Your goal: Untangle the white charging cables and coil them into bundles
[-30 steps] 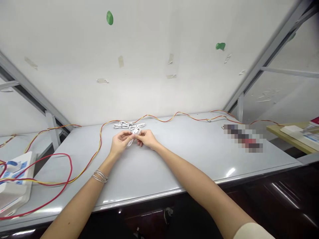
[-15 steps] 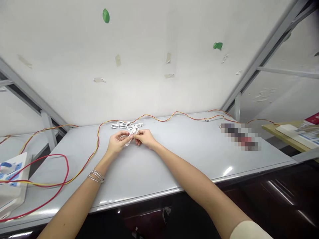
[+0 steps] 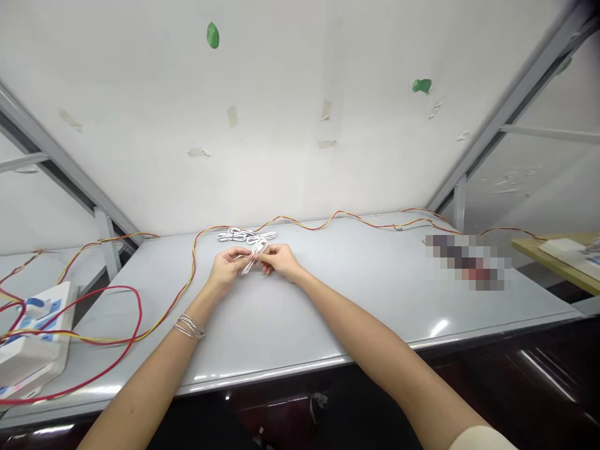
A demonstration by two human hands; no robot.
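A small bundle of white cable (image 3: 249, 265) is pinched between both hands over the grey table (image 3: 281, 319). My left hand (image 3: 229, 265) grips its left side with thumb and fingers closed, and bracelets circle that wrist. On the other side, my right hand (image 3: 280, 259) has its thumb and fingers closed on the same bundle. Just behind my hands lie two more coiled white cables, one on the left (image 3: 232, 235) and one on the right (image 3: 262, 237), near the table's back edge.
Red and yellow wires (image 3: 194, 262) run along the back edge and down the left side. At the left stands a white power strip (image 3: 51, 319) with plugs. A blurred-out item (image 3: 464, 261) lies at the right, before a wooden board (image 3: 553, 259).
The whole view has shifted slightly, so things appear a little farther right. Both hands still hold the white cable bundle, with little change in their grip.
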